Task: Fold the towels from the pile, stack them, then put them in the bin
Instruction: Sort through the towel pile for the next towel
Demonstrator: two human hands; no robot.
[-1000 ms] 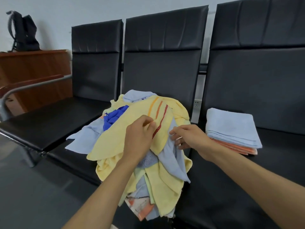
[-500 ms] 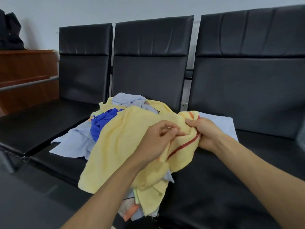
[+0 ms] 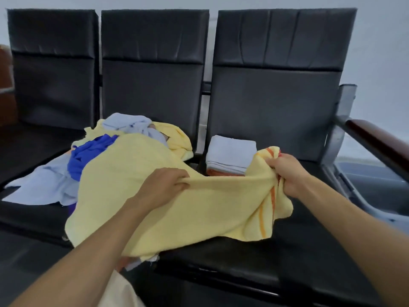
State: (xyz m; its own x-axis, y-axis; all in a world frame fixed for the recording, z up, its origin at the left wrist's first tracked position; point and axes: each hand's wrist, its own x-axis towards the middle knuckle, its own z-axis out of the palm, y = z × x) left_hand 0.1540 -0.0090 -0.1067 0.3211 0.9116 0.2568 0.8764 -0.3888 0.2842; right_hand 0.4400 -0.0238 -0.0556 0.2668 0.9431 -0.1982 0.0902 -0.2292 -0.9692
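Yellow towel (image 3: 199, 209): I have it stretched between both hands, its top edge pulled taut; the body sags across the middle and right seats, and its left part drapes over the pile.
Stripes: orange and red bands run down the end bunched at my right hand.
Left hand (image 3: 162, 188): knuckles up, fingers (image 3: 179, 186) pinched tight on the top edge near its middle.
Right hand (image 3: 287, 173): at 3 o'clock from the left hand, fingers curled closed around the gathered striped corner.
Pile (image 3: 110, 151): on the middle seat, at 10 o'clock from my left hand; unfolded towels heaped loosely and partly covered by the yellow towel.
Blue towel (image 3: 88, 154): deep blue, crumpled, showing just beside the yellow towel's left edge.
Pale blue towels (image 3: 42, 185): one spread flat at the pile's left side, another bunched on top at the back.
Folded stack (image 3: 231, 155): on the right seat at 12 o'clock from the taut edge, a pale blue folded towel on top and an orange one showing beneath; its near edge is hidden behind the yellow towel.
Seats (image 3: 243, 258): three black padded seats joined in a row, backrests upright.
Armrest (image 3: 380, 147): dark wood on a metal post, at the right end of the row.
Bin: I cannot see it from here.
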